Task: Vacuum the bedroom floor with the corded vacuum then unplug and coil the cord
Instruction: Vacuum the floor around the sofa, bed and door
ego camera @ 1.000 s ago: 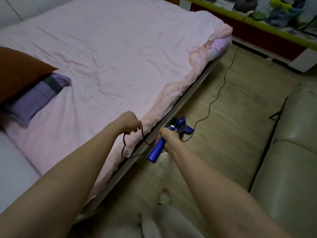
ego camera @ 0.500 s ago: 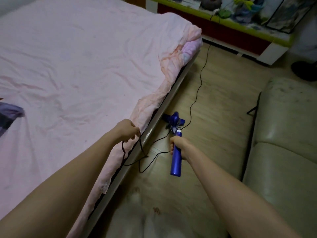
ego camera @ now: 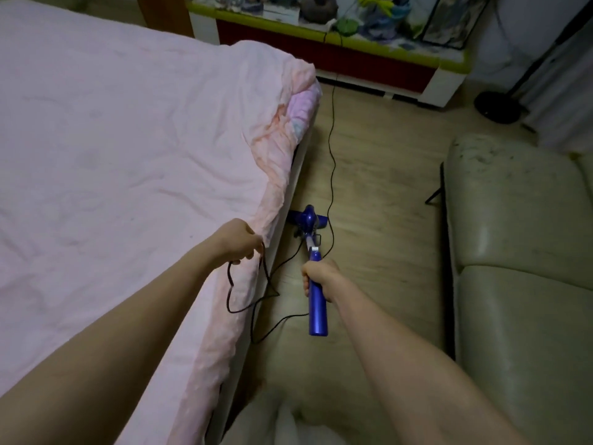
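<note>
stage: vacuuming, mid-task | right hand (ego camera: 321,277) fingers wrapped round blue vacuum (ego camera: 316,284) handle; head on floor (ego camera: 378,175) beside bed (ego camera: 128,139) edge | left hand (ego camera: 239,240) fingers pinch slack loop of cord (ego camera: 332,139) | cord runs to far shelf (ego camera: 321,33); looks plugged in | left: finish floor; unplug; coil

The vacuum head (ego camera: 307,220) is partly tucked under the bed (ego camera: 128,139) edge. The cord (ego camera: 332,130) vanishes among clutter on the far shelf (ego camera: 321,33); its plug cannot be seen.
</note>
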`<state>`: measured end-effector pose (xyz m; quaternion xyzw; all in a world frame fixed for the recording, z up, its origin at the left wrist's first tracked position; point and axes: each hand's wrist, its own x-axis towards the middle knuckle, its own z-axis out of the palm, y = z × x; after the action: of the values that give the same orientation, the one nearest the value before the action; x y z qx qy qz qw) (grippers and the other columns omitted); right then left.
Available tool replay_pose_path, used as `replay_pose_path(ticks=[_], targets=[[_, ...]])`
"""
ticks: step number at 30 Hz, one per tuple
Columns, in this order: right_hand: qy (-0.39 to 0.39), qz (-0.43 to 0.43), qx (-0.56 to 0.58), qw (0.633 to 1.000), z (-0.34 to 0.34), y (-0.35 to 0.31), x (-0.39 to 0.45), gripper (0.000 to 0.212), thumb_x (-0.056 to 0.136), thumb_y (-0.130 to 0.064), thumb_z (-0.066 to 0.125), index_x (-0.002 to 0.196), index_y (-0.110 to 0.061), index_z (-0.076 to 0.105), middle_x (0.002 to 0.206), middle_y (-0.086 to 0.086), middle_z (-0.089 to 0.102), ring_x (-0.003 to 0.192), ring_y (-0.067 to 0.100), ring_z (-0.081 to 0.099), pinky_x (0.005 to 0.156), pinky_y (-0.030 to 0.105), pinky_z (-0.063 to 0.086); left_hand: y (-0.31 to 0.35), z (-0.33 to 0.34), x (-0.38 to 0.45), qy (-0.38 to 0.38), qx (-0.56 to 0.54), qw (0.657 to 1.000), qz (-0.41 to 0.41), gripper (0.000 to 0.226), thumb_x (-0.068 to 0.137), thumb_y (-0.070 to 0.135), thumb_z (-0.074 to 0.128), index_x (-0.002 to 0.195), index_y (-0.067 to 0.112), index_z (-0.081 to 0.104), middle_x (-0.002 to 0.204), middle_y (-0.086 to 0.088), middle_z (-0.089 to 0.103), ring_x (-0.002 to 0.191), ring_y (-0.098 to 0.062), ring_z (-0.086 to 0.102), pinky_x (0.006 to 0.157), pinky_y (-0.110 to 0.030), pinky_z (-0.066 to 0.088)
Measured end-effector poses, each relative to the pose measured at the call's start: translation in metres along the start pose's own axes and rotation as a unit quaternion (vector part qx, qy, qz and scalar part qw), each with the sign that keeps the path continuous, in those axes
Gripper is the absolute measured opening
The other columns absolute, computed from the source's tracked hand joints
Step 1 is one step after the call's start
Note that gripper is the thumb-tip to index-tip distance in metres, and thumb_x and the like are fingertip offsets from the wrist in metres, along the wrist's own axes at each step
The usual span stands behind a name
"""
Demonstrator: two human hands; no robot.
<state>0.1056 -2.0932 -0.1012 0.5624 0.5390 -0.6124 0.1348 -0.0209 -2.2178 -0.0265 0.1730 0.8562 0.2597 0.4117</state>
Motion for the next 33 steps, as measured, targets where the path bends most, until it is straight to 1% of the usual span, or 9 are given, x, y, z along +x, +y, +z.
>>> replay_pose_path(ticks=[2, 5, 10, 17, 22, 26, 28, 30, 33], targets=[[-0.001, 0.010, 0.002, 1.000, -0.010, -0.018, 0.001, 0.020, 0.083, 0.002, 0.053, 0.102, -0.003, 0.057, 0.060, 0.007, 0.054, 0.048, 0.017, 0.051, 0.048, 0.029, 0.048, 0.002, -0.016, 0.019, 0.013, -0.005, 1.000, -0.004, 0.027, 0.093, 0.012, 0.051, 0.093, -0.005, 0.072, 0.059, -0.005, 0.051, 0.051, -0.017, 0.042, 0.047, -0.022, 0.037], [-0.025, 0.045, 0.003, 0.999, -0.013, -0.029, -0.009, 0.011, 0.086, 0.000, 0.053, 0.096, -0.005, 0.055, 0.061, 0.005, 0.052, 0.049, 0.013, 0.049, 0.047, 0.026, 0.046, 0.014, -0.029, 0.050, 0.013, -0.006, 1.000, -0.007, 0.025, 0.091, 0.009, 0.053, 0.095, -0.008, 0.071, 0.059, -0.006, 0.051, 0.049, -0.019, 0.042, 0.046, -0.023, 0.038], [-0.039, 0.076, -0.009, 0.996, -0.010, -0.028, -0.030, 0.010, 0.088, -0.004, 0.056, 0.098, -0.006, 0.056, 0.063, 0.003, 0.055, 0.050, 0.011, 0.051, 0.049, 0.024, 0.045, 0.047, -0.025, 0.070, -0.034, 0.012, 0.999, 0.006, 0.025, 0.090, 0.010, 0.055, 0.103, -0.009, 0.066, 0.068, -0.010, 0.049, 0.053, -0.017, 0.042, 0.046, -0.022, 0.037], [-0.014, 0.058, 0.018, 0.998, -0.027, -0.046, -0.010, 0.010, 0.087, -0.002, 0.055, 0.096, -0.005, 0.057, 0.061, 0.002, 0.054, 0.049, 0.011, 0.050, 0.045, 0.022, 0.046, 0.069, -0.025, 0.083, -0.054, 0.015, 0.998, 0.024, 0.025, 0.091, 0.010, 0.054, 0.103, -0.009, 0.066, 0.064, -0.007, 0.046, 0.051, -0.015, 0.040, 0.046, -0.021, 0.036], [-0.019, 0.040, 0.037, 0.998, -0.035, -0.060, 0.028, 0.030, 0.086, -0.001, 0.056, 0.115, -0.001, 0.057, 0.064, 0.005, 0.056, 0.050, 0.014, 0.053, 0.046, 0.025, 0.048, 0.084, -0.026, 0.096, -0.037, 0.008, 0.999, 0.019, 0.026, 0.091, 0.010, 0.054, 0.100, -0.010, 0.067, 0.060, -0.007, 0.042, 0.050, -0.016, 0.037, 0.047, -0.022, 0.036], [-0.034, 0.033, 0.062, 0.997, -0.052, -0.091, 0.066, 0.034, 0.084, -0.003, 0.059, 0.118, -0.005, 0.055, 0.066, 0.005, 0.059, 0.050, 0.014, 0.055, 0.047, 0.024, 0.050, 0.108, -0.030, 0.120, -0.007, 0.003, 1.000, 0.020, 0.026, 0.092, 0.010, 0.053, 0.097, -0.010, 0.069, 0.061, -0.007, 0.044, 0.052, -0.017, 0.038, 0.048, -0.023, 0.037], [-0.041, 0.029, 0.062, 0.997, -0.057, -0.111, 0.087, 0.037, 0.080, -0.004, 0.061, 0.116, -0.007, 0.055, 0.070, 0.006, 0.061, 0.053, 0.016, 0.058, 0.053, 0.027, 0.054, 0.123, -0.027, 0.135, 0.011, -0.003, 1.000, 0.006, 0.026, 0.091, 0.010, 0.053, 0.096, -0.010, 0.069, 0.060, -0.007, 0.044, 0.052, -0.018, 0.038, 0.048, -0.024, 0.037], [-0.048, 0.018, 0.065, 0.997, -0.063, -0.130, 0.106, 0.037, 0.077, -0.006, 0.062, 0.114, -0.008, 0.057, 0.076, 0.008, 0.063, 0.060, 0.019, 0.061, 0.065, 0.033, 0.058, 0.141, -0.023, 0.148, 0.015, -0.007, 1.000, -0.007, 0.026, 0.091, 0.011, 0.055, 0.097, -0.010, 0.070, 0.059, -0.007, 0.044, 0.052, -0.018, 0.038, 0.048, -0.024, 0.037], [-0.056, 0.020, 0.065, 0.996, -0.083, -0.169, 0.135, 0.041, 0.075, -0.006, 0.063, 0.115, -0.010, 0.055, 0.082, 0.009, 0.067, 0.068, 0.020, 0.064, 0.079, 0.036, 0.058, 0.180, -0.010, 0.170, 0.026, -0.010, 0.999, -0.031, 0.027, 0.091, 0.012, 0.054, 0.098, -0.009, 0.069, 0.061, -0.006, 0.045, 0.052, -0.016, 0.039, 0.047, -0.023, 0.038]])
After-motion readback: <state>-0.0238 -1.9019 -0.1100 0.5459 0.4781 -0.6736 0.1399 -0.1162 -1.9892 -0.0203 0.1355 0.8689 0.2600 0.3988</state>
